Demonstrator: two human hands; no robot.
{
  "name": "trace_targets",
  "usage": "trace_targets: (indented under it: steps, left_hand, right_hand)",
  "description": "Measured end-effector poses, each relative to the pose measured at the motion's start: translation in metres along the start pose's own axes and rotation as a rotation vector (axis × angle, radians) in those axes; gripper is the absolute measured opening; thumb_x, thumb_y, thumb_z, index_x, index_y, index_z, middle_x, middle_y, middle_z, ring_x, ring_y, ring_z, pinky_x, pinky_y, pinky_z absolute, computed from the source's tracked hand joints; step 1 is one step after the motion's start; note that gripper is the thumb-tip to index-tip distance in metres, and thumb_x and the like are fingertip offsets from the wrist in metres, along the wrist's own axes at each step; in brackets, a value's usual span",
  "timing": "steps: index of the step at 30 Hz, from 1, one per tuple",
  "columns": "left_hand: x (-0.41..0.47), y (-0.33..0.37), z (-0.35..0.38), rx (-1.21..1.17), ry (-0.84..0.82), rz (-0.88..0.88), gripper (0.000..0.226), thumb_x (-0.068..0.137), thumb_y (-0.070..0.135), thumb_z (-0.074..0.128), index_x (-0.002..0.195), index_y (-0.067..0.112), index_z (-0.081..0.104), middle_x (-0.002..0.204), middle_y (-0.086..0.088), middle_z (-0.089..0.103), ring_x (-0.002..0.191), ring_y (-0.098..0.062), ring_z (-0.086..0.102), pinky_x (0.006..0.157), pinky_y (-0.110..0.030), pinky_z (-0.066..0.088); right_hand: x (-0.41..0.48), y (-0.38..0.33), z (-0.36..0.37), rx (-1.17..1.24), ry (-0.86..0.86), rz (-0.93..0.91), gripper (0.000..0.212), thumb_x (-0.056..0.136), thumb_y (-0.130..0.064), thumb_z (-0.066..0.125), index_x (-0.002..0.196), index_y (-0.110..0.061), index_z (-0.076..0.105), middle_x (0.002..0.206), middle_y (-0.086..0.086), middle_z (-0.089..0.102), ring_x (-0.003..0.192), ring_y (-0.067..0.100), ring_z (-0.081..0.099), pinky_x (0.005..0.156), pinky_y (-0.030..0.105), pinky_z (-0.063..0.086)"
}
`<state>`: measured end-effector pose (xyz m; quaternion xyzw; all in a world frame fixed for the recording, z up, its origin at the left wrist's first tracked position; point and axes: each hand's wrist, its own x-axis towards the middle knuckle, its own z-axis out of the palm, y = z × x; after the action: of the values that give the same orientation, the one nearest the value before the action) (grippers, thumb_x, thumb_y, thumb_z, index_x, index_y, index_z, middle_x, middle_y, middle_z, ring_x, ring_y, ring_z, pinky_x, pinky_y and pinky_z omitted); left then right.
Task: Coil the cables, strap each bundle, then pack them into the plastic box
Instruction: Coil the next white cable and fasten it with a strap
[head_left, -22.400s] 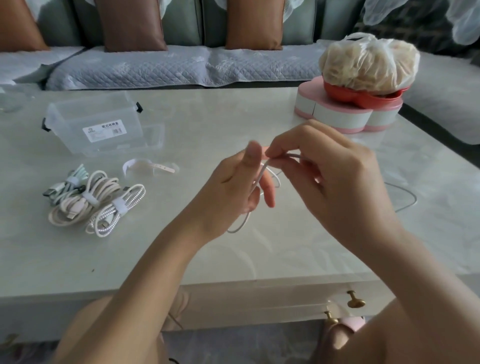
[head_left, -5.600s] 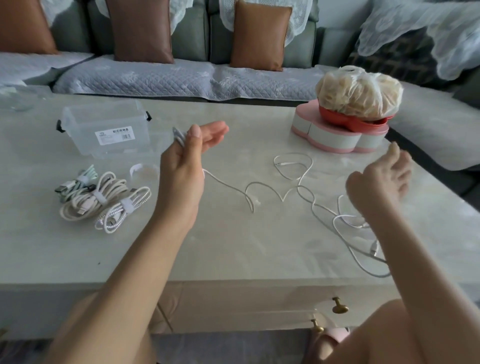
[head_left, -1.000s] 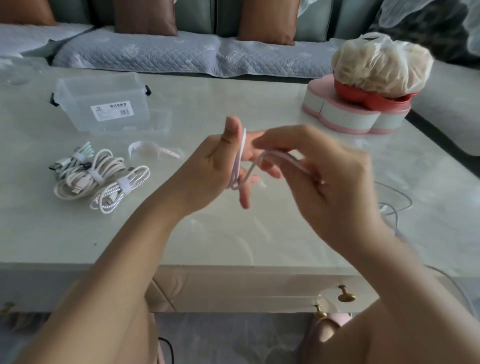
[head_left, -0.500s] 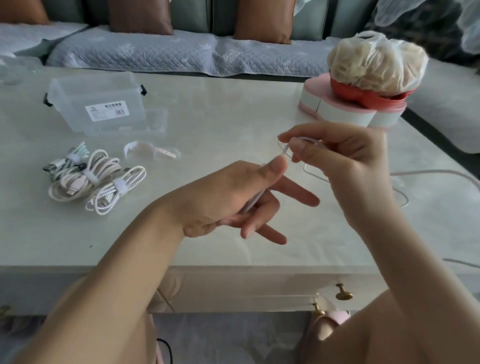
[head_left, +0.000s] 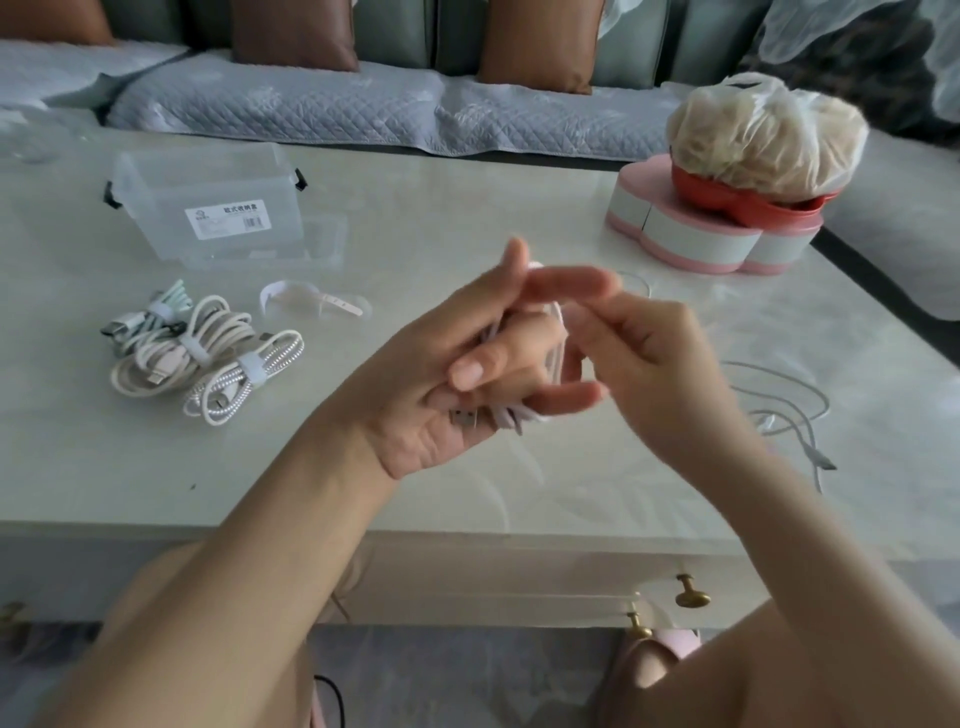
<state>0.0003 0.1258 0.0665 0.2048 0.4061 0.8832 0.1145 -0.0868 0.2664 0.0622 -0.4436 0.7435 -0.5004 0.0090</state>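
My left hand (head_left: 457, 374) is held palm up over the table's middle, with loops of a thin white cable (head_left: 556, 358) wound round its fingers and the thumb pressing them; a USB plug (head_left: 464, 417) shows at the palm. My right hand (head_left: 644, 358) pinches the cable just right of the loops. The loose tail (head_left: 795, 410) trails on the table to the right. Three strapped cable bundles (head_left: 202, 358) lie at the left. A loose white strap (head_left: 311, 301) lies behind them. The clear plastic box (head_left: 208, 208) stands at the far left, open.
A pink heart-shaped container (head_left: 696, 234) with a red bowl and a bagged lump on top stands at the far right. The box's clear lid (head_left: 322, 244) lies beside the box. A sofa with cushions (head_left: 291, 31) runs behind the table. Drawer knobs (head_left: 691, 597) show below the front edge.
My left hand has turned palm up and now has more loops round its fingers. My right hand has come down and in from the raised position, bringing the cable to the left hand.
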Motion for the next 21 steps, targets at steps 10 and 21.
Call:
trace_targets:
  steps: [10, 21]
  left_hand:
    - [0.002, 0.007, -0.022, -0.217, 0.052, 0.293, 0.047, 0.088, 0.040, 0.035, 0.097, 0.007, 0.068, 0.052, 0.005, 0.053, 0.043, -0.004, 0.040, 0.112, -0.054, 0.022]
    - [-0.001, 0.019, -0.014, 0.058, 0.420, 0.403, 0.062, 0.095, 0.048, 0.024, 0.063, 0.023, 0.072, 0.090, 0.010, 0.071, 0.089, -0.005, 0.065, 0.093, -0.064, 0.041]
  right_hand:
    - [-0.012, -0.001, 0.017, -0.539, -0.171, -0.189, 0.016, 0.088, -0.030, 0.046, 0.081, -0.022, 0.057, 0.059, 0.002, 0.061, 0.055, 0.032, 0.056, 0.049, 0.038, 0.047]
    - [-0.017, -0.008, 0.018, -0.666, -0.153, -0.440, 0.019, 0.088, -0.022, 0.050, 0.090, -0.018, 0.068, 0.055, -0.004, 0.059, 0.043, 0.025, 0.049, 0.037, 0.029, 0.040]
